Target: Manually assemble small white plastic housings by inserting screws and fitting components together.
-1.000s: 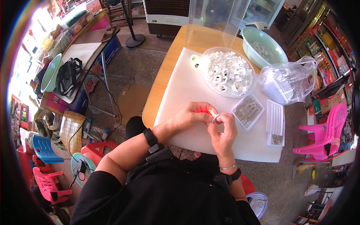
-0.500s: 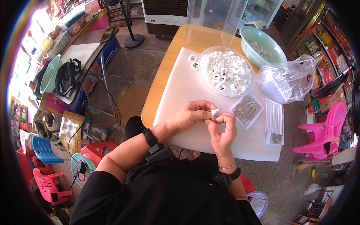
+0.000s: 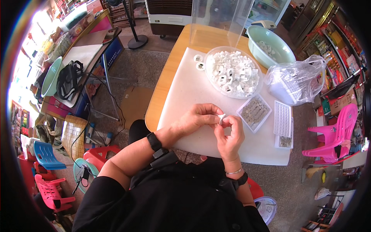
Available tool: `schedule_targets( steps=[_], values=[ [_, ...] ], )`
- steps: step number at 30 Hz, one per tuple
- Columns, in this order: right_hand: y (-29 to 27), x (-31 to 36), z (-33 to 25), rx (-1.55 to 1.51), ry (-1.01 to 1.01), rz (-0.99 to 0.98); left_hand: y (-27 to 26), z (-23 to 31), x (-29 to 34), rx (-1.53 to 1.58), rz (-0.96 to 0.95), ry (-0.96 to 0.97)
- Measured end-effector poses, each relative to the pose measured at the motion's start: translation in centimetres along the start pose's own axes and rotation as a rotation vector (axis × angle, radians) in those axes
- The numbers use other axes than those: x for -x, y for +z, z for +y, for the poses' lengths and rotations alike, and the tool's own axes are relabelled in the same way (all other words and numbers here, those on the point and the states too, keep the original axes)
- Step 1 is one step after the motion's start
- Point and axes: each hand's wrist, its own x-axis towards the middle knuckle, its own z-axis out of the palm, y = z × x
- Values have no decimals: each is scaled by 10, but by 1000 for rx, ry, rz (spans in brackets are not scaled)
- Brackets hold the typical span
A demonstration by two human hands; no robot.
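A small white plastic part (image 3: 221, 117) is pinched between my two hands above the near part of the white mat (image 3: 178, 101). My left hand (image 3: 201, 118) grips it from the left with thumb and forefinger. From the right, my right hand (image 3: 230, 135) closes thumb and fingertips on the same piece. Just beyond them stands a round clear tub (image 3: 209, 79) heaped with white plastic parts (image 3: 235, 71). Nearer on the right, a square white tray (image 3: 244, 120) holds many small grey round pieces (image 3: 255, 111).
Two white ring-shaped parts (image 3: 199, 66) lie left of the tub. A ridged white tray (image 3: 283, 120), a clear plastic bag (image 3: 295, 83) and a green basin (image 3: 253, 48) stand at the right. A clear box (image 3: 218, 27) rises at the table's far edge. Pink chairs (image 3: 336, 133) are farther right.
The white part has turned slightly between my fingertips and now shows a narrower side. Both hands stay in nearly the same place.
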Motion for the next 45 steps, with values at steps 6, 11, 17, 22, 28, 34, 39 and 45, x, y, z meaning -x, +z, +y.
schedule_targets(
  steps=[6, 11, 17, 22, 28, 34, 39, 45],
  values=[
    [-2, 0, -1, 0, 30, -39, 2, 8, 5, -82, 8, -70],
    [-2, -1, -2, -11, 39, -37, 0, 3, 2, -44, -25, -18],
    [-1, 3, 2, -26, 7, -49, 0, 2, 1, -62, 42, -18],
    [-1, 3, -1, -149, 81, 6, -3, -4, 0, 342, -25, 26],
    [-3, -1, 0, -21, 68, -6, 1, 3, -1, 209, -27, -24],
    [-4, 4, 4, 41, -8, -53, -2, 3, 3, 4, -25, 1],
    [-2, 5, 3, 95, -25, -40, 4, 10, 4, -97, 34, -41],
    [3, 6, 5, 210, -93, -12, 2, 3, 1, -136, 43, -50]
  ],
)
